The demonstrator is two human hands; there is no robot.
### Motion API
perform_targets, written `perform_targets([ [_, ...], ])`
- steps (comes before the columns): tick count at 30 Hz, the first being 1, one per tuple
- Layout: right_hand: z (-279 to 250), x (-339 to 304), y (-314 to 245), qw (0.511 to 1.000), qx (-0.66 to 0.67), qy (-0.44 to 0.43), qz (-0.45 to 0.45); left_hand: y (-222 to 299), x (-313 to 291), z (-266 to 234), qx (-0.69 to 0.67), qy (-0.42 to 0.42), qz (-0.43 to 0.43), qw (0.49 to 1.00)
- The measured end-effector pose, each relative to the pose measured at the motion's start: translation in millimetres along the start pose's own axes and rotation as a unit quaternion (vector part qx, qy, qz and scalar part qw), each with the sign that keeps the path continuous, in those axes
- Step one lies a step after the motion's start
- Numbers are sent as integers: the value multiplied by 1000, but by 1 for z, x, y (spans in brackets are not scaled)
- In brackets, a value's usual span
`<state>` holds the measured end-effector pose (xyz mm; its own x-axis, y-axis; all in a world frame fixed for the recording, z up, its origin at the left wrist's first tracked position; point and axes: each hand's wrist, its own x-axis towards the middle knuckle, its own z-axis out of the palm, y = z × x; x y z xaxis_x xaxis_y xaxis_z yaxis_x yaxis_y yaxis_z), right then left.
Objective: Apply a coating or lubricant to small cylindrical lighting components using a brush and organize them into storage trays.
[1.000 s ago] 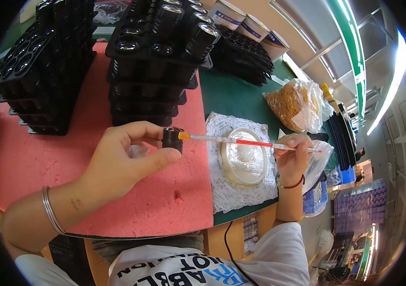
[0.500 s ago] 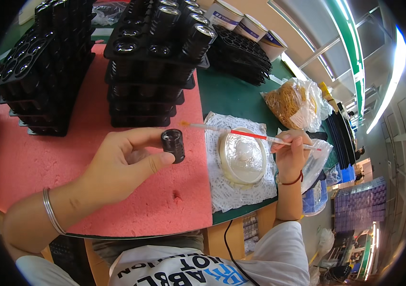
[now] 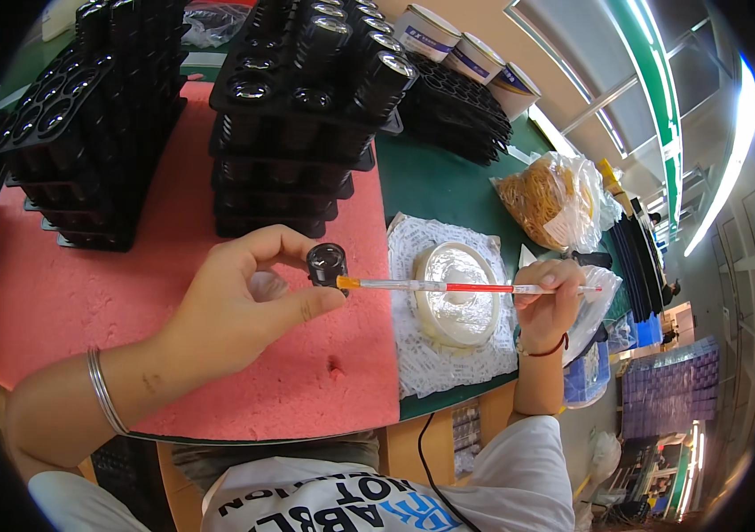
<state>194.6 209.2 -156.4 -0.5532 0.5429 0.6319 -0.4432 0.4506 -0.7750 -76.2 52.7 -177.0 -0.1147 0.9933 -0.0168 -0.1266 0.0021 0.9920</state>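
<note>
My left hand pinches a small black lens barrel between thumb and fingers, its round glassy end turned toward me. In my right hand is a thin brush with a clear and red handle, held like a pen. Its orange-brown tip meets the lower edge of the barrel, or lies right in front of it. Beneath the brush, a round shallow dish with a cream rim and shiny middle rests on a white printed sheet.
Stacked black trays of black barrels stand on the pink foam mat, with another stack to the left. Farther back are flat black trays and several cans. A bag of yellow rubber bands lies at right.
The brush has swung level and its tip has come down to the barrel. My left hand has tilted the barrel so its end faces me more. My right hand has dropped slightly.
</note>
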Motion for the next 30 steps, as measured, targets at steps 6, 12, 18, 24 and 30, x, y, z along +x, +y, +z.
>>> perform_targets([
  [6,1,-1,-1,1000,-15,-2,-4,0,-1,0,-6,-3,-4,1000],
  [12,0,-3,-1,999,1,40,22,-1,-1,1,-30,-11,7,999],
  [18,-2,-1,0,998,-2,59,36,1,-3,-1,-2,-37,-17,999],
  [24,-2,-1,0,997,-16,69,29,2,-3,-2,-4,-46,-25,999],
  [30,0,0,-2,999,7,52,4,-5,0,-1,-36,-39,4,999],
])
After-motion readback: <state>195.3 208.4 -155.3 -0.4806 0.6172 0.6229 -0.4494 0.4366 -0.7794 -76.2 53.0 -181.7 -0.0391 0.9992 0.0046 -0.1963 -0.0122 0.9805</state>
